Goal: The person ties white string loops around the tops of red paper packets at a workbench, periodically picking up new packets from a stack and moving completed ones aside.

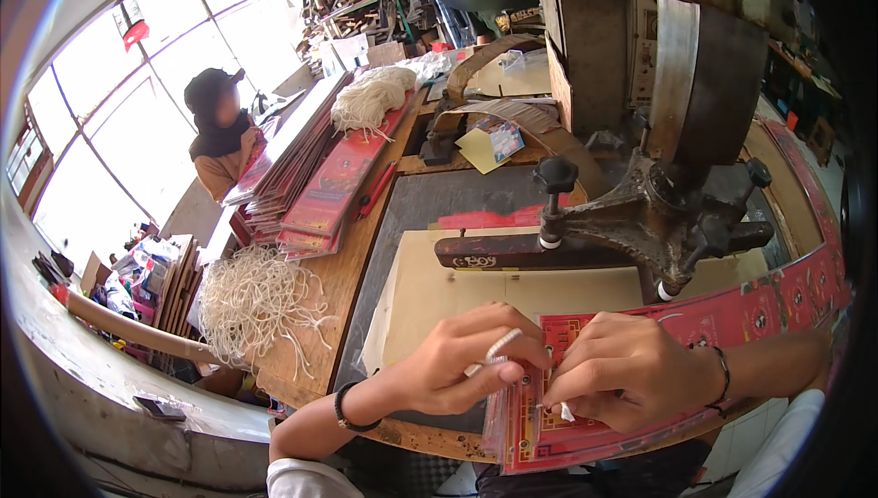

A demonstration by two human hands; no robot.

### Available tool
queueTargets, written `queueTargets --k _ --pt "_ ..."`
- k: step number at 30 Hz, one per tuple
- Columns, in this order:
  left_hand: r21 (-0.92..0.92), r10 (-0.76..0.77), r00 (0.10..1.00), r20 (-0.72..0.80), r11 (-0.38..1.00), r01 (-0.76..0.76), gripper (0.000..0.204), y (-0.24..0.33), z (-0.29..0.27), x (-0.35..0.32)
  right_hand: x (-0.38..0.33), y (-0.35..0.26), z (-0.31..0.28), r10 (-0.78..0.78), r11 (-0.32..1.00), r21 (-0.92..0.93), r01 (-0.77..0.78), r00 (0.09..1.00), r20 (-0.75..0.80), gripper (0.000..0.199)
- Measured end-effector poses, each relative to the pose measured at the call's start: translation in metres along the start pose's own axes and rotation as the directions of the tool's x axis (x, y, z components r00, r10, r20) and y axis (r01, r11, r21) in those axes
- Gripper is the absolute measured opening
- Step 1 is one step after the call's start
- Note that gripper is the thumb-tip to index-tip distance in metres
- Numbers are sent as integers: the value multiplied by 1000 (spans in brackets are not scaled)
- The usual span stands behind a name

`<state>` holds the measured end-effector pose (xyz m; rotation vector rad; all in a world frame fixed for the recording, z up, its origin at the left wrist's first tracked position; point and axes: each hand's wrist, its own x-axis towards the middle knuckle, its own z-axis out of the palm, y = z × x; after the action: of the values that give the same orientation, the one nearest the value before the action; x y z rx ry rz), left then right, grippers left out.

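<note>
Head view, looking down at both hands over the wooden bench (352, 269). I see the left forearm enter from the lower edge and angle up to the right, a dark band at the wrist. The left hand (462, 361) lies palm down with its fingers curled; thumb and forefinger pinch a short white cotton cord (502, 343) just above the left edge of a stack of red printed card sheets with gold pattern (585, 425). The right forearm comes in from the right edge, almost level, with a thin dark bracelet at the wrist. The right hand (631, 370) rests knuckles up on top of the stack, fingers bent inward, its fingertips closed on a white cord end (566, 411) at a small hole near the stack's left margin. The two hands nearly touch above that margin.

The stack sits at the near edge of the bench, directly in front of me, and curves away to the right. Beyond the hands stands a dark cast-iron punching press (658, 214) over a pale card sheet (457, 292). A loose bundle of white cords (256, 301) lies near the left corner of the bench. Another person (219, 132) sits at the far left beside more stacked red sheets (311, 178).
</note>
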<state>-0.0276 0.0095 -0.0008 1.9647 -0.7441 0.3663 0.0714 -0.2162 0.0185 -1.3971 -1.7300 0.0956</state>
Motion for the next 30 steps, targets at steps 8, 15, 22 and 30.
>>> queueTargets --k 8,15,22,30 --pt "225 189 973 134 950 -215 45 6 -4 8 -10 -1 4 -46 995 87 56 992 -117 30" --pt "82 115 988 102 989 -124 37 -2 -2 6 -19 2 3 -117 990 53 128 977 -177 39" --pt "190 158 979 128 965 -181 31 -3 -5 7 -19 -11 -13 -88 990 113 90 996 -24 24" --pt "232 182 981 69 953 -194 24 -5 -7 4 -9 3 -3 -365 920 113 375 926 -100 27"
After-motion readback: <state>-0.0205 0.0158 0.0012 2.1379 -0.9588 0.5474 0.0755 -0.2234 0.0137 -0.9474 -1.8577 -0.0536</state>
